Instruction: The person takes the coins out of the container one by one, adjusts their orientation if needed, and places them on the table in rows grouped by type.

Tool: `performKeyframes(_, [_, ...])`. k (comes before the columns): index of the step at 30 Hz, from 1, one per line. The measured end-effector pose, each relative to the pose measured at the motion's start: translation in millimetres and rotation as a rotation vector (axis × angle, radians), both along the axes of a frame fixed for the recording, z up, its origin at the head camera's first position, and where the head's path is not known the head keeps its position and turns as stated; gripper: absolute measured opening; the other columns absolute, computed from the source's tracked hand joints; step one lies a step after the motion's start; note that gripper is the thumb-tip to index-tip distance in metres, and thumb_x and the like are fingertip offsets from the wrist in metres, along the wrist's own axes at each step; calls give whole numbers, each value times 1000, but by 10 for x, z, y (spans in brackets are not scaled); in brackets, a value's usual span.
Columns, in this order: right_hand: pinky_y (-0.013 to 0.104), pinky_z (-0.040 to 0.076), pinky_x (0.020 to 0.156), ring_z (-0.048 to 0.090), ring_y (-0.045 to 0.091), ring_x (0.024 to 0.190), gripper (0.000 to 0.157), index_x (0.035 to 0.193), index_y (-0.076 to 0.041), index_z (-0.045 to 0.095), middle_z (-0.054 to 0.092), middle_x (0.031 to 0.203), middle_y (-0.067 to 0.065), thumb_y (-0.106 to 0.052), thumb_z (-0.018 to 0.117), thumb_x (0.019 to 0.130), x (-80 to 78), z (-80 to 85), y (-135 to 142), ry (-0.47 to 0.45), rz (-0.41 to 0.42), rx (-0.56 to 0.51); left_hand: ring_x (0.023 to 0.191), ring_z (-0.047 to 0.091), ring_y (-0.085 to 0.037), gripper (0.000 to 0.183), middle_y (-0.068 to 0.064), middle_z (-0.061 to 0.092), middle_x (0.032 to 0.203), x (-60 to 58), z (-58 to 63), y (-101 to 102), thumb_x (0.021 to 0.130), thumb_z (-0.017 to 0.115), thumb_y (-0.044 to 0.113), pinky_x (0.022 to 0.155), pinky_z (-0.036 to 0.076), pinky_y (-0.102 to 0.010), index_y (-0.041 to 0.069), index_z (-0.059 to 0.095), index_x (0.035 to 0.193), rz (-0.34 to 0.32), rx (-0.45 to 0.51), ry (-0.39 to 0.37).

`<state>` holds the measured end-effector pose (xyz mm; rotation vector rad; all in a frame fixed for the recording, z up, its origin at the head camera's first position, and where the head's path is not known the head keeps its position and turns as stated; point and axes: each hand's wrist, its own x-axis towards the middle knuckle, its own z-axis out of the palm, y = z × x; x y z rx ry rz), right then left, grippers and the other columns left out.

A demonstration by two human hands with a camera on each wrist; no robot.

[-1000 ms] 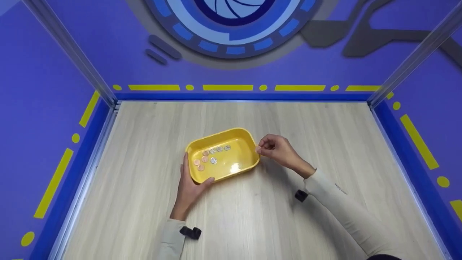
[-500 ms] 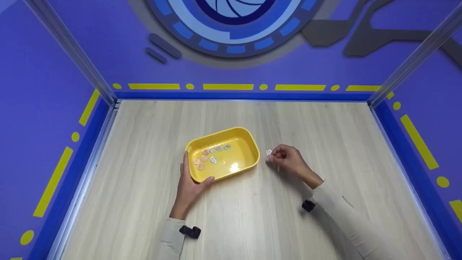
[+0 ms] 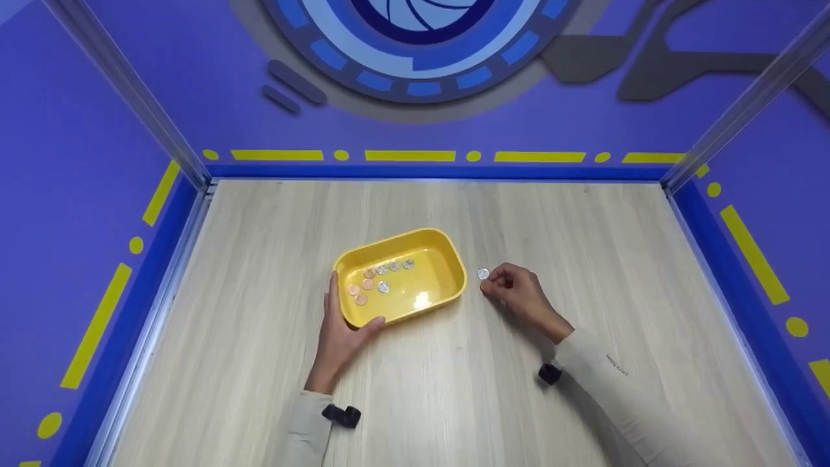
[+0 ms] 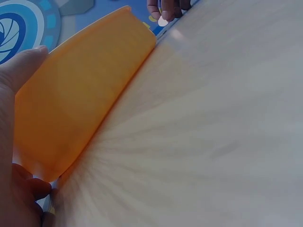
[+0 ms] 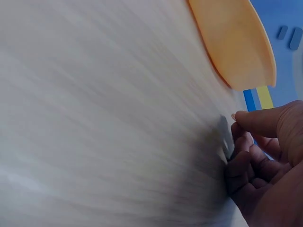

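Observation:
My left hand (image 3: 340, 344) grips the yellow tray (image 3: 457, 259) at its left end, thumb over the near rim and fingers along the end wall. Several copper coins (image 3: 360, 299) and several silver coins (image 3: 384, 287) lie flat inside, mostly toward the left. Just off the tray's right end, my right hand (image 3: 522, 295) is low over the table, thumb and fingertips pinching a copper coin (image 3: 485, 285). Its edge (image 5: 234, 117) peeks past the thumb in the right wrist view. Beside those fingertips lies a silver coin (image 3: 483, 274). The left wrist view shows the tray's outer wall (image 4: 90, 90).
The pale wood-grain table (image 3: 415, 402) is bounded by blue-purple printed panels (image 3: 415, 136) at the back and both sides. Metal corner posts (image 3: 130, 91) stand at the back. Each wrist carries a small black camera (image 3: 343, 416) on a light sleeve.
My right hand has drawn back from the tray's right rim, moving right and toward me with the copper coin. The silver coin beside it has come into view. Left hand and tray stay put.

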<state>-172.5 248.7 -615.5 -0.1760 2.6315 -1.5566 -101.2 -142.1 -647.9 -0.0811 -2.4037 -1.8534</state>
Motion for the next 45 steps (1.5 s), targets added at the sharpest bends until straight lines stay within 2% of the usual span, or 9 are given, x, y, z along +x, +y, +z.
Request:
performKeyframes(8, [23, 47, 69, 60, 18, 78, 10, 97, -5, 76, 69, 84, 2, -10, 84, 98, 19, -54, -41, 49, 4, 76, 157, 39, -34, 129, -17, 23, 179, 6, -15, -12, 88, 92, 32, 126, 30, -57, 17, 3, 179, 2, -7, 22])
performKeyframes(12, [25, 47, 70, 61, 18, 79, 10, 98, -6, 77, 71, 86, 3, -13, 84, 99, 15, -61, -62, 53, -16, 105, 159, 36, -33, 128, -16, 20, 180, 10, -8, -3, 88, 92, 32, 127, 28, -56, 16, 2, 179, 2, -6, 21])
performKeyframes(19, [27, 48, 75, 61, 18, 83, 12, 102, -2, 79, 72, 91, 5, -3, 86, 92, 6, -79, -61, 91, -21, 157, 159, 36, -32, 130, -15, 21, 181, -1, 13, 5, 87, 92, 34, 127, 28, -54, 17, 1, 179, -4, -7, 16])
performKeyframes(26, [29, 48, 75, 61, 19, 84, 12, 104, -2, 80, 71, 91, 5, -4, 86, 93, 18, -94, -56, 112, -14, 168, 159, 36, -34, 130, -15, 19, 181, 3, 6, 7, 87, 92, 34, 126, 29, -56, 17, 2, 179, -1, -9, 20])
performKeyframes(32, [28, 50, 77, 62, 19, 85, 12, 104, -3, 81, 73, 94, 6, -3, 86, 93, 28, -92, -66, 130, -14, 179, 157, 39, -34, 129, -16, 23, 179, 3, 9, 7, 87, 92, 36, 125, 31, -56, 18, 3, 179, 3, -18, 22])
performKeyframes(34, [27, 49, 76, 62, 18, 84, 11, 104, -2, 81, 73, 94, 6, -4, 86, 94, 20, -78, -63, 130, -11, 163, 156, 40, -35, 129, -17, 25, 178, 3, 14, 9, 87, 92, 35, 125, 32, -57, 18, 4, 179, 5, -12, 25])
performKeyframes(41, [22, 51, 58, 64, 17, 70, 13, 111, 2, 79, 76, 91, 9, -5, 80, 100, -22, 47, -59, 25, 0, 22, 159, 37, -33, 131, -14, 21, 180, 4, 3, 5, 85, 94, 36, 126, 30, -55, 19, 4, 179, 13, -15, 11])
performKeyframes(45, [20, 52, 63, 66, 17, 76, 13, 112, 4, 79, 77, 95, 11, -2, 78, 101, -45, 140, -70, 50, 8, 52, 158, 38, -31, 132, -12, 23, 180, 4, 2, 4, 85, 94, 37, 126, 30, -52, 21, 4, 179, 8, -7, -3])
